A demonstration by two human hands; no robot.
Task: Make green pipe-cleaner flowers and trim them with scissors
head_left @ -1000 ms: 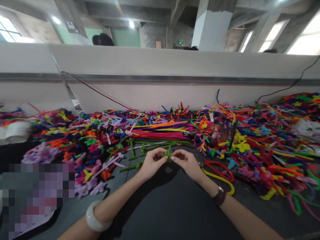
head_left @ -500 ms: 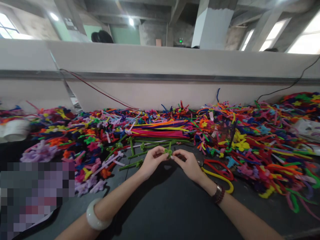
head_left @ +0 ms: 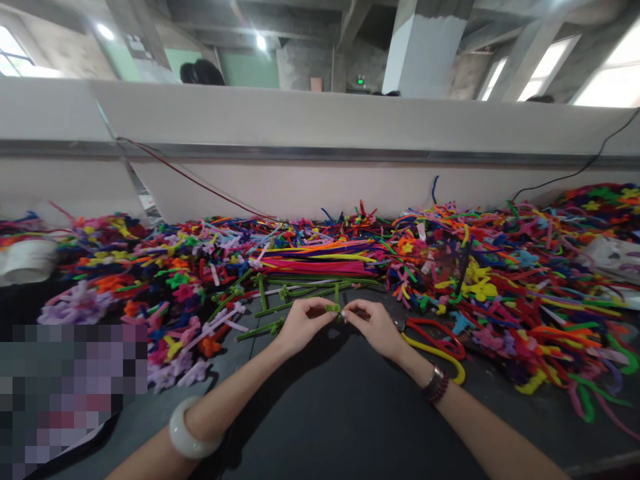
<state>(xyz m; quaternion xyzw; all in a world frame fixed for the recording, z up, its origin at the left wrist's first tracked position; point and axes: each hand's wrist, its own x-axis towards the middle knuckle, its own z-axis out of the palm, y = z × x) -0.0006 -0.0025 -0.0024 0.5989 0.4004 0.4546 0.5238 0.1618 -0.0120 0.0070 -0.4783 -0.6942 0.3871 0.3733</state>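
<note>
Between my two hands, above the dark table [head_left: 320, 413], is a green pipe cleaner [head_left: 337, 295] with small loops at its lower end and a straight stem pointing away from me. My left hand [head_left: 303, 325] pinches the looped part from the left. From the right, the fingertips of my right hand [head_left: 373, 327] pinch the same loops. Just beyond the hands lie several green pipe-cleaner stems [head_left: 265, 293], some with knotted ends. Past them is a bundle of straight pipe cleaners [head_left: 320, 267] in pink, purple and yellow.
Red-handled pliers [head_left: 440, 337] lie right of my right hand, beside a bent yellow pipe cleaner [head_left: 457, 367]. Heaps of colourful pipe-cleaner flowers [head_left: 483, 287] spread along both sides. White cups [head_left: 31, 260] stand at far left. A pale partition [head_left: 320, 123] closes off the back.
My left hand's fingers have straightened and flattened over the green loops, and the loops have tilted. Both hands stay at nearly the same spot.
</note>
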